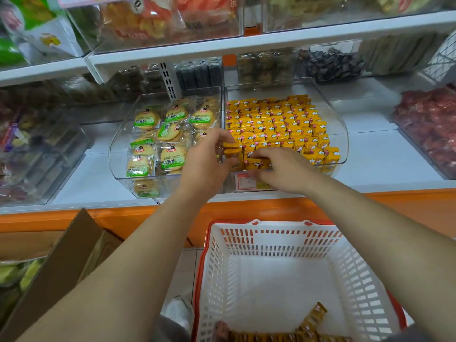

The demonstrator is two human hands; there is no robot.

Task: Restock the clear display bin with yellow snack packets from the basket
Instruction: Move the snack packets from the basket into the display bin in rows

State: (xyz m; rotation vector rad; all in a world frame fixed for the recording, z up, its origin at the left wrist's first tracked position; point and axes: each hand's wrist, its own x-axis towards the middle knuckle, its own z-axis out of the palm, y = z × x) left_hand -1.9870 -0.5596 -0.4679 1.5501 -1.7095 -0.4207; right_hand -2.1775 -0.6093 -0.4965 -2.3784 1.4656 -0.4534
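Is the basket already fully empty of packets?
No, a few packets lie on the bottom of the basket, at its near end.

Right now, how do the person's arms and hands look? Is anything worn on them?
The left forearm and the right forearm are bare as far as the frame shows, with no sleeve on them. The left hand and the right hand wear no gloves. I see no watch, ring or bracelet, and no markings.

Display bin [341, 134] open-topped, packets [276, 119] packed tight; upper shelf [271, 41] above.
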